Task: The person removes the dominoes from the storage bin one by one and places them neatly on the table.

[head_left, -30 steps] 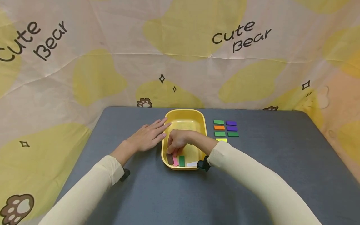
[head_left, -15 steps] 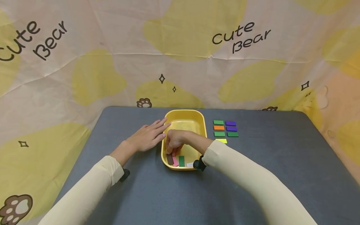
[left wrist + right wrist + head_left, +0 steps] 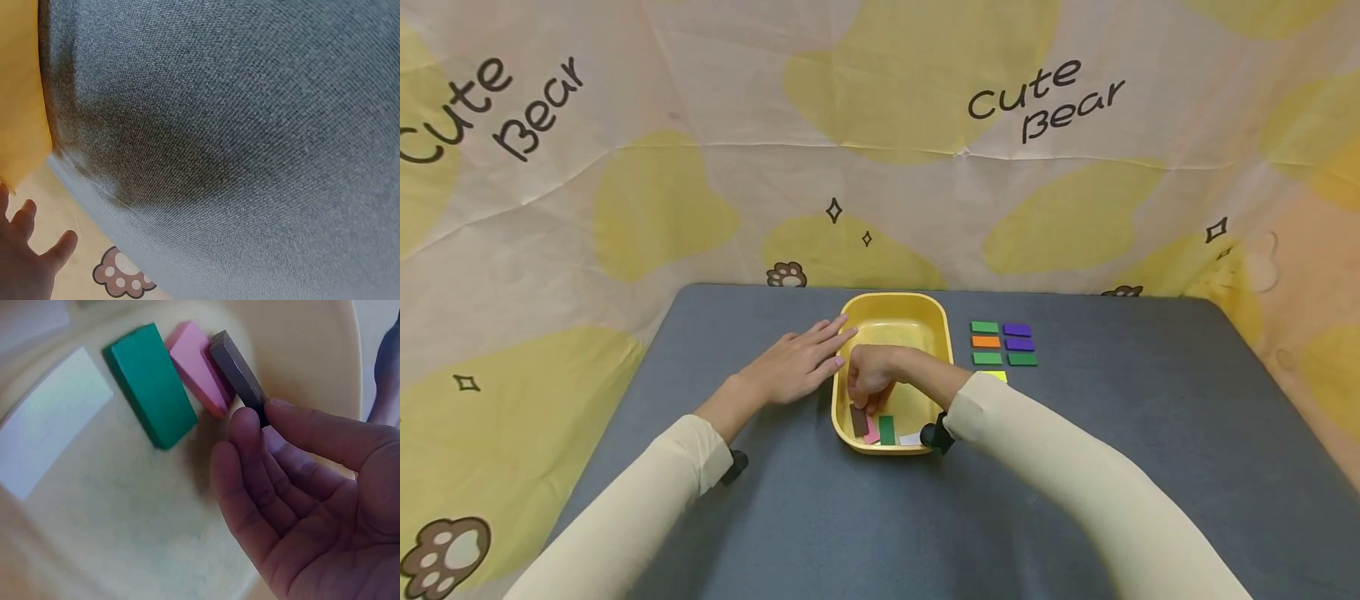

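Inside the yellow tub (image 3: 937, 329), my right hand (image 3: 871, 375) pinches a dark brown block (image 3: 239, 370) by one end, between thumb and fingertips. A pink block (image 3: 199, 365) lies right beside the brown one. Farther along the near wall are a green block (image 3: 151, 387) and a white block (image 3: 53, 422). My left hand (image 3: 793, 362) has its fingers spread, with the fingertips at the tub's left rim. In the left wrist view only part of that hand shows, below the tub's yellow side (image 3: 22, 87).
Right of the tub, flat blocks lie in two columns on the grey table (image 3: 1150, 433): several green ones, an orange block (image 3: 986, 342), purple blocks (image 3: 1019, 343) and a yellow block (image 3: 996, 377) partly behind the right sleeve. A printed cloth (image 3: 895, 192) hangs along the back.
The brown block in my right hand has shifted slightly to the right and up from the tub's near-left corner. My left hand stays at the rim.
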{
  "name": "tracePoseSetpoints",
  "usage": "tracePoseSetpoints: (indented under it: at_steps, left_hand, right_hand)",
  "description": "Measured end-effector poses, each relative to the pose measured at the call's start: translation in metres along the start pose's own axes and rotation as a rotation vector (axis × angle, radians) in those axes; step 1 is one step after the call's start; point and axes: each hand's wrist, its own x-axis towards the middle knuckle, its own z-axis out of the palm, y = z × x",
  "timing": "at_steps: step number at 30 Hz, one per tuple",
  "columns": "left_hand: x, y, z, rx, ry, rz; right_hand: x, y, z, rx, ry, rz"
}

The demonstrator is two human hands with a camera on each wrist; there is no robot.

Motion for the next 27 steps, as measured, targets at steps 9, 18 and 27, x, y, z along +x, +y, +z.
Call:
tracePoseSetpoints:
  at_steps: [9,18,27]
  left_hand:
    - [0.001,0.003,-0.002,0.002,0.005,-0.005]
    - [0.001,0.004,-0.003,0.003,-0.009,-0.012]
    - [0.0,0.007,-0.003,0.011,-0.013,-0.014]
  right_hand:
    - [-0.014,0.005,-0.016,-0.066,0.037,-0.014]
    - [-0.03,0.012,-0.033,-0.084,0.103,0.007]
    - [-0.049,0.025,-0.044,-0.054,0.134,0.009]
